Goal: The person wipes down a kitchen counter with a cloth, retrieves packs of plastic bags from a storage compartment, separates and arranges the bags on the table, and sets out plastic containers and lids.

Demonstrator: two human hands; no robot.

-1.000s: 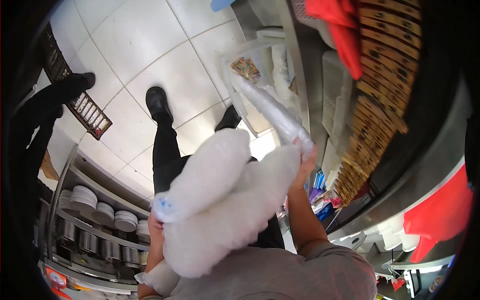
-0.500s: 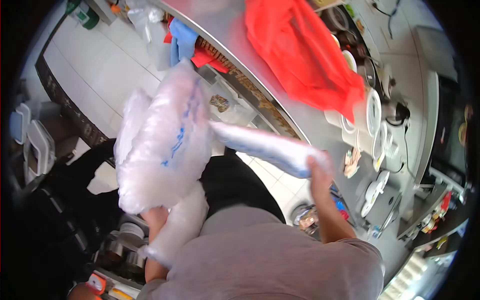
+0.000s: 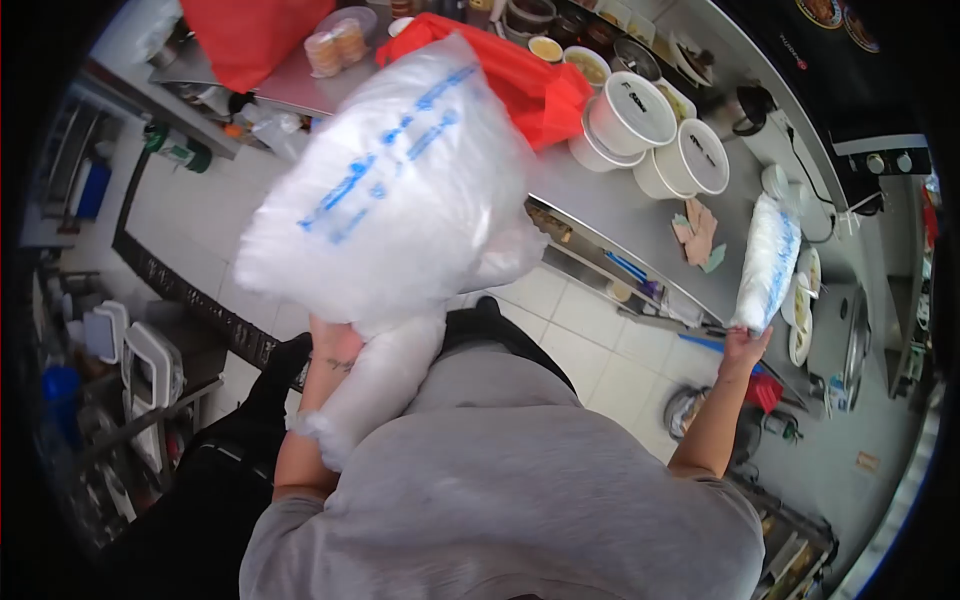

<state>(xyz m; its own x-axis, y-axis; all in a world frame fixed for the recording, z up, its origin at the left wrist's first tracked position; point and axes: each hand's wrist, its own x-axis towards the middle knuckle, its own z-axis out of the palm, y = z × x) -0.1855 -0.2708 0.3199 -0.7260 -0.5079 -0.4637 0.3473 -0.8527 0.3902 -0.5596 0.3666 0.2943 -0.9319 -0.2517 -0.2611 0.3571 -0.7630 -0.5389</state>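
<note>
My left hand (image 3: 335, 343) is under a big, puffy bundle of clear plastic packs (image 3: 400, 180) with blue print, held against my front. The bundle hides most of its fingers. A narrower white pack (image 3: 392, 370) lies along that forearm. My right hand (image 3: 745, 350) is stretched out to the right, its fingers closed round the lower end of a long plastic-wrapped pack (image 3: 770, 255) with blue print. That pack extends away from me over the steel counter, beside some plates of food (image 3: 802, 310). What the packs contain cannot be made out.
White lidded tubs (image 3: 640, 110) and a red cloth bag (image 3: 560, 90) stand on the steel counter (image 3: 600, 205), near a crumpled pinkish cloth or paper (image 3: 697, 232). Another red bag (image 3: 250, 40) is farther left. A person's dark-clothed leg (image 3: 230, 440) is at my left.
My right hand has swung right with the long pack, from beside the bundle to over the counter, turning it to point away. The bundle stays in my left arm; my view has shifted.
</note>
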